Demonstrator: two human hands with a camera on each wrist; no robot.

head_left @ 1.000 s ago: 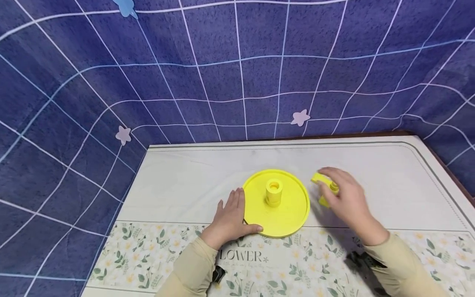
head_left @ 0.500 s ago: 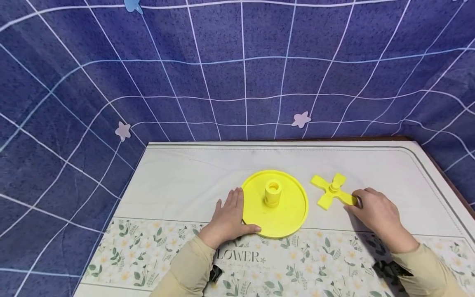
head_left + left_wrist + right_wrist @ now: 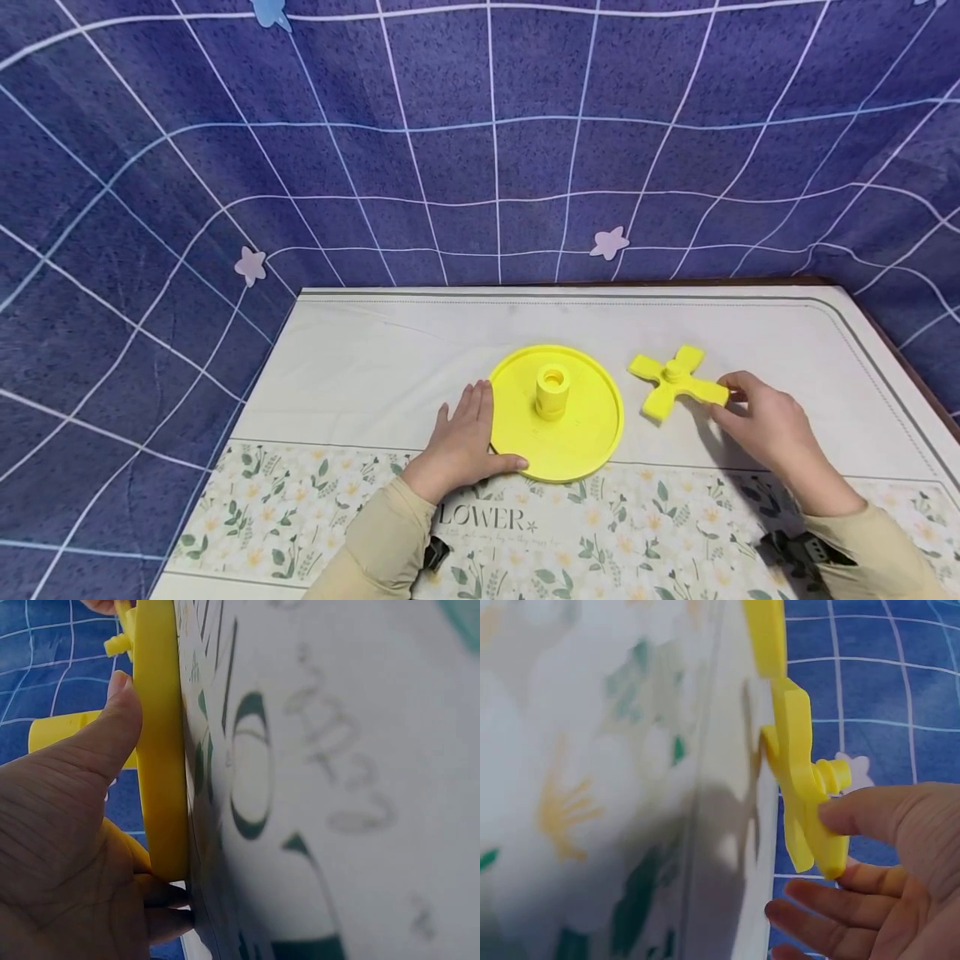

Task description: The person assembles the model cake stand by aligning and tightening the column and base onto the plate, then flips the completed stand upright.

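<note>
A yellow round plate with a raised rim and a hollow post at its centre lies on the table. My left hand rests against its left edge, fingers straight and thumb on the rim. To the right of the plate is a yellow four-armed cross piece with a ridged stud in the middle. My right hand pinches the end of one arm between thumb and finger. In the right wrist view the cross piece appears held slightly off the tablecloth, its stud facing up.
A white tablecloth with a floral band across its front covers the table. Behind and to the left hangs a blue curtain with a grid pattern. Both wrists wear small dark devices.
My right hand has moved right from over the cross piece's middle to the end of one arm, which it now pinches and has raised slightly. My left hand has stayed at the plate.
</note>
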